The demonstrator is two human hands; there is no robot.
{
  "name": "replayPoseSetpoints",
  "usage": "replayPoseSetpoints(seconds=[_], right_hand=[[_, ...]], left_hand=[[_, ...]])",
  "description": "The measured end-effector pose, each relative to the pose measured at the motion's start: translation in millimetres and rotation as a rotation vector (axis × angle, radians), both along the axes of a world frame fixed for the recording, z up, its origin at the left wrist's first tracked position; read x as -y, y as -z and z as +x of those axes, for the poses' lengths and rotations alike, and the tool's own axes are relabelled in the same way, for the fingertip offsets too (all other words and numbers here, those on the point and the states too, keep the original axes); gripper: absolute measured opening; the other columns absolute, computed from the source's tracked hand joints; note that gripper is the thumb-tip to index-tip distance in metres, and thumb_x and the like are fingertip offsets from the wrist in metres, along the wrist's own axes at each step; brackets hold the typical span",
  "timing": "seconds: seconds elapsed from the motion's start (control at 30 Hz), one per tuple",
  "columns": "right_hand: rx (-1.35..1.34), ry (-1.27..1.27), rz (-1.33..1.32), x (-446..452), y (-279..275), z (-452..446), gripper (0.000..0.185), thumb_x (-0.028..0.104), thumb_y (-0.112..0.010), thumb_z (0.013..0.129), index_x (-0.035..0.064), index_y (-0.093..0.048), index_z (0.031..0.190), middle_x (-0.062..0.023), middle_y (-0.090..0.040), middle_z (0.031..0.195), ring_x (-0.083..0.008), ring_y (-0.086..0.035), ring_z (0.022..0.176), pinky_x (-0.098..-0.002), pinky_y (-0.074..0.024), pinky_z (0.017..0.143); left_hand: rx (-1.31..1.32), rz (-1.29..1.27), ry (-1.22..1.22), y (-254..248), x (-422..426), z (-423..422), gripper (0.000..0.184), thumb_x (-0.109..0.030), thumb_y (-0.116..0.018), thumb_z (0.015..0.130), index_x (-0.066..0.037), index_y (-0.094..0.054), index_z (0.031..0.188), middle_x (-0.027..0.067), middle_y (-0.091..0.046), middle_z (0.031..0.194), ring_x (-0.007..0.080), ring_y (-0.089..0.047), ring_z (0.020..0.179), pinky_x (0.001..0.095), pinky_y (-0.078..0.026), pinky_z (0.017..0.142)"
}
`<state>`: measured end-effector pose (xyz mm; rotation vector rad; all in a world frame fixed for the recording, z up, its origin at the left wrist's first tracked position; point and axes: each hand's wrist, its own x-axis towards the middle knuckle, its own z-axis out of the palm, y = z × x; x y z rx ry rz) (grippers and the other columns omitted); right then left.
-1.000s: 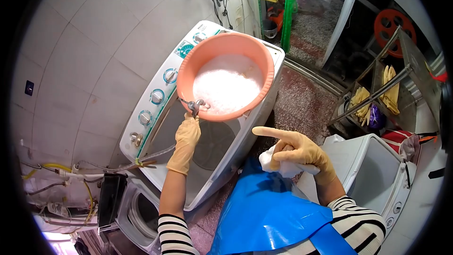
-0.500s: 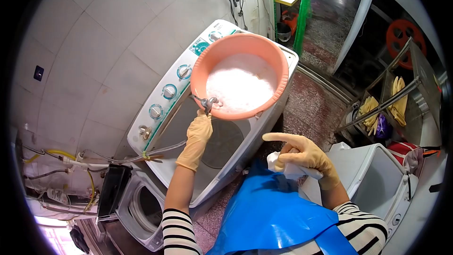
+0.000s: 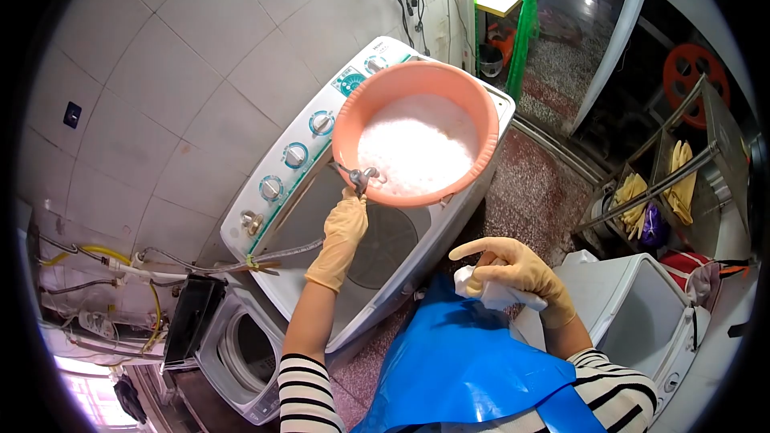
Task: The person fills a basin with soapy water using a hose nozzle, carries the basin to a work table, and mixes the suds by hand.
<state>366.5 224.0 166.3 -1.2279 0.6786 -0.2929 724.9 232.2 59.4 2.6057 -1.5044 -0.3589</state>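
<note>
A pink-orange basin (image 3: 481, 144) rests on top of a twin-tub washing machine (image 3: 245, 229), with white foam (image 3: 417, 144) in it. My left hand (image 3: 345, 228), in a pale yellow rubber glove, grips a small metal tap (image 3: 359, 180) at the near rim of the basin. The tap's spout points in over the foam. My right hand (image 3: 513, 269), also gloved, is closed around a crumpled white cloth (image 3: 501, 294), its index finger stretched out to the left. It is held in front of the blue apron (image 3: 465, 369), apart from the basin.
A braided hose (image 3: 289, 250) crosses the washing machine's left end. Below it stands a smaller open washer (image 3: 245, 353). On the right are an open white appliance (image 3: 642, 313) and a metal rack (image 3: 666, 184) with yellow gloves (image 3: 682, 180). A doorway lies beyond a green post (image 3: 523, 32).
The view has shifted slightly, so the basin and machine appear a little lower and to the right. My right index finger is bent a bit more. My left hand still grips the tap.
</note>
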Motion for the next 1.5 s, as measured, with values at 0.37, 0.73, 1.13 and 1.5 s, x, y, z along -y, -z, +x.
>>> replayPoseSetpoints(seconds=[0.37, 0.73, 1.13, 1.5], right_hand=[[-0.03, -0.036, -0.007, 0.3, -0.2, -1.0, 0.049, 0.025, -0.071, 0.08, 0.0074, -0.067, 0.125, -0.01, -0.069, 0.086, -0.0146, -0.064, 0.079, -0.0289, -0.0529, 0.075], [0.018, -0.08, -0.022, 7.4, 34.2, 10.3, 0.043, 0.022, -0.069, 0.083, 0.0066, -0.068, 0.123, -0.0096, -0.07, 0.096, -0.0159, -0.064, 0.088, -0.03, -0.0532, 0.082], [0.008, -0.168, 0.138, 0.5, 46.0, 25.4, 0.041, 0.017, -0.065, 0.084, 0.0024, -0.068, 0.122, -0.0111, -0.072, 0.093, -0.0139, -0.067, 0.084, -0.0265, -0.054, 0.08], [0.025, -0.148, 0.105, 4.8, 45.1, 18.3, 0.042, 0.023, -0.067, 0.084, 0.0019, -0.07, 0.12, -0.0087, -0.072, 0.097, -0.0129, -0.065, 0.087, -0.0265, -0.0522, 0.084]], left_hand=[[0.023, -0.044, 0.024, 9.4, -1.9, 2.4, 0.038, -0.038, -0.044, 0.103, -0.006, -0.042, 0.123, 0.0274, -0.069, 0.09, 0.0468, -0.068, 0.085, 0.056, -0.053, 0.075], [0.046, -0.064, 0.023, 6.7, -3.0, -0.7, 0.04, -0.039, -0.043, 0.103, -0.005, -0.042, 0.124, 0.0283, -0.069, 0.089, 0.0471, -0.068, 0.083, 0.0562, -0.053, 0.073], [-0.014, 0.006, -0.048, -1.0, -0.5, -4.4, 0.039, -0.039, -0.043, 0.102, -0.007, -0.043, 0.125, 0.028, -0.069, 0.097, 0.0465, -0.068, 0.092, 0.0559, -0.052, 0.08], [-0.04, -0.005, -0.084, 0.0, 0.3, -4.8, 0.042, -0.039, -0.044, 0.102, -0.009, -0.041, 0.131, 0.0269, -0.07, 0.095, 0.0465, -0.068, 0.09, 0.0558, -0.052, 0.079]])
